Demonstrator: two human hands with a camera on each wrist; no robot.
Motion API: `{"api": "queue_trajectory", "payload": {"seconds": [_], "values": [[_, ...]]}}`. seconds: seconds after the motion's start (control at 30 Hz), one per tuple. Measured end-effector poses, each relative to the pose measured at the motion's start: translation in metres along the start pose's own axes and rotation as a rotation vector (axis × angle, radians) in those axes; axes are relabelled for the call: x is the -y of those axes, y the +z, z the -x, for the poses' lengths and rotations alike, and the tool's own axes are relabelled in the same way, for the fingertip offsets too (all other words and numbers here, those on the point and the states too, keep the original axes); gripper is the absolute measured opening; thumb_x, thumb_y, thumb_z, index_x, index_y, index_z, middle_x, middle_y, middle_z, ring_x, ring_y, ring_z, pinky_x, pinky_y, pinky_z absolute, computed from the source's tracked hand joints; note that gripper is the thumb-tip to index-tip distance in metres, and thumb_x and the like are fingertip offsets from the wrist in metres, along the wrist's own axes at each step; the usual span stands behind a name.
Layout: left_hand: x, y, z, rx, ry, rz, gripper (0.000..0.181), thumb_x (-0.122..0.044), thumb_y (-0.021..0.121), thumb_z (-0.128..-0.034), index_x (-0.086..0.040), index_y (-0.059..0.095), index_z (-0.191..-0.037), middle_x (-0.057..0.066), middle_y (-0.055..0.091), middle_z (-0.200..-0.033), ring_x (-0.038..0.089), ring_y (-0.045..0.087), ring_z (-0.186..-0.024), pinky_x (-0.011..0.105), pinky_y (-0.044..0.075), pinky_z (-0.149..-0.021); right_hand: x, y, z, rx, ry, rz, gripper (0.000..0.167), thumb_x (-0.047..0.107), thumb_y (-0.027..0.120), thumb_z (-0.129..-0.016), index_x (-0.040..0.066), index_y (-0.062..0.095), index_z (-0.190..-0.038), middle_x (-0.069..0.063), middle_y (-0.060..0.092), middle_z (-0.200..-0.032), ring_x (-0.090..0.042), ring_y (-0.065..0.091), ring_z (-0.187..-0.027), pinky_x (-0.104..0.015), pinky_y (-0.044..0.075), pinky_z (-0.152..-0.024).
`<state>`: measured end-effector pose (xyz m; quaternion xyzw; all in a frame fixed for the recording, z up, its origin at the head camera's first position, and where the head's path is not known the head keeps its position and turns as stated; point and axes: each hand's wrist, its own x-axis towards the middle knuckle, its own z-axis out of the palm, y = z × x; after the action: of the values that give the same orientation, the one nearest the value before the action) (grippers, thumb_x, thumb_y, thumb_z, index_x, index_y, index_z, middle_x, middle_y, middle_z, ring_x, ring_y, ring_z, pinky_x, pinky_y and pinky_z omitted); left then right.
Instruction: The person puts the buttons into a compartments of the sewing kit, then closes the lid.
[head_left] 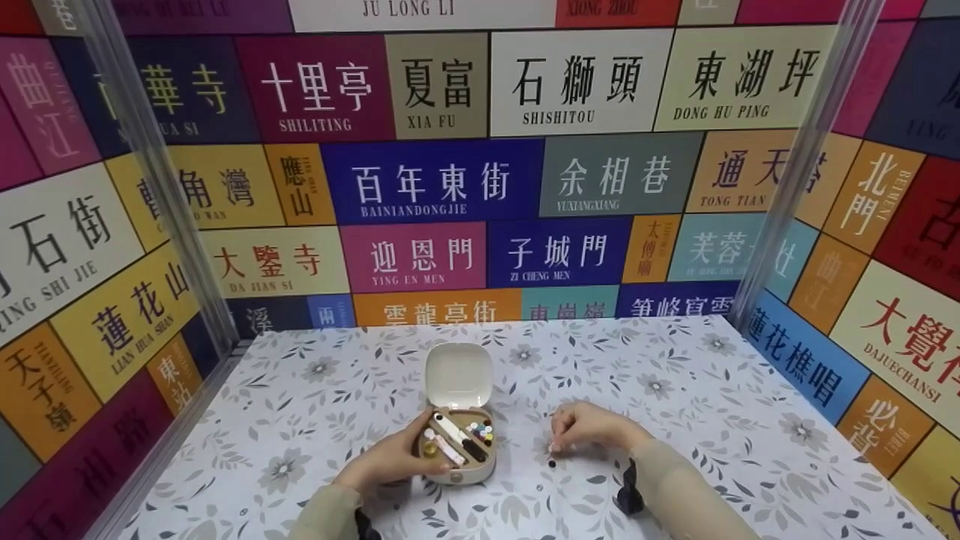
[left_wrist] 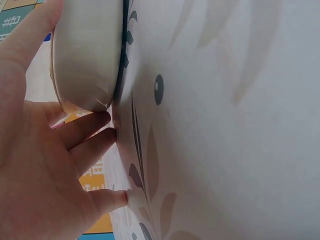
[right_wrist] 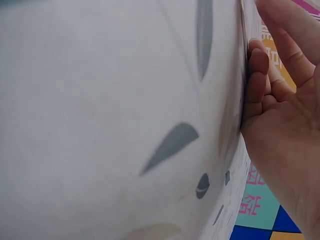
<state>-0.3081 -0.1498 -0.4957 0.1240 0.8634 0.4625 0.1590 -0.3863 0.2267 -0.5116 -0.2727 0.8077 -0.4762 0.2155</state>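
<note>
A cream sewing kit case (head_left: 470, 475) stands on the table with its lid (head_left: 459, 375) raised. My left hand (head_left: 394, 454) grips the case by its left side, thumb towards the front; in the left wrist view its fingertips meet the case's wall. Inside are small coloured buttons (head_left: 481, 432), a slim white tool (head_left: 448, 424), a dark piece (head_left: 474, 449) and a yellowish round item (head_left: 430, 448). Right of the case, my right hand (head_left: 589, 426) rests low with fingers bent, fingertips just above a small black round thing (head_left: 552, 463). Whether they pinch anything is too small to tell.
A white cloth with grey flowers and leaves covers the table (head_left: 300, 420). Panels with coloured street-name signs (head_left: 431, 180) rise behind and at both sides. Clear upright posts (head_left: 795, 165) stand at the back corners.
</note>
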Motion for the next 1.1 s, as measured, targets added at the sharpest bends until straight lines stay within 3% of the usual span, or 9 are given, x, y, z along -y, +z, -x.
{"api": "queue_trajectory", "payload": {"seconds": [0.27, 0.7, 0.83, 1.1], "values": [[0.0, 0.0, 0.0, 0.006, 0.004, 0.001, 0.114, -0.046, 0.083, -0.0712, -0.019, 0.013, -0.157, 0.022, 0.028, -0.154, 0.045, 0.031, -0.136, 0.065, 0.018, -0.109, -0.005, -0.001, -0.001, 0.004, -0.074, -0.027, 0.015, 0.0, 0.07, -0.08, -0.014, 0.069, -0.086, -0.003, 0.063, -0.089, -0.018, 0.054, -0.088, -0.028, 0.044, -0.083], [0.001, 0.002, 0.001, -0.001, -0.041, 0.011, 0.115, -0.051, 0.082, -0.0686, -0.024, 0.014, -0.157, 0.02, 0.027, -0.155, 0.045, 0.029, -0.137, 0.068, 0.017, -0.108, -0.003, 0.001, -0.002, -0.039, -0.009, 0.045, 0.015, 0.005, 0.073, -0.08, -0.008, 0.071, -0.087, -0.002, 0.062, -0.09, -0.018, 0.053, -0.088, -0.031, 0.042, -0.083], [0.0, 0.001, 0.001, 0.0, -0.016, -0.003, 0.113, -0.049, 0.082, -0.0704, -0.023, 0.014, -0.157, 0.021, 0.028, -0.154, 0.045, 0.03, -0.137, 0.067, 0.018, -0.109, -0.001, -0.001, -0.003, -0.012, -0.019, 0.068, 0.015, 0.004, 0.072, -0.081, -0.009, 0.071, -0.086, -0.003, 0.062, -0.09, -0.016, 0.054, -0.087, -0.029, 0.043, -0.082], [0.0, -0.001, 0.0, 0.008, -0.021, -0.003, 0.113, -0.049, 0.082, -0.0713, -0.02, 0.014, -0.157, 0.021, 0.029, -0.154, 0.043, 0.03, -0.137, 0.065, 0.018, -0.11, 0.006, -0.006, -0.009, 0.025, 0.011, 0.159, 0.013, 0.006, 0.072, -0.08, -0.006, 0.074, -0.085, -0.002, 0.07, -0.082, -0.008, 0.057, -0.071, -0.019, 0.045, -0.065]]}}
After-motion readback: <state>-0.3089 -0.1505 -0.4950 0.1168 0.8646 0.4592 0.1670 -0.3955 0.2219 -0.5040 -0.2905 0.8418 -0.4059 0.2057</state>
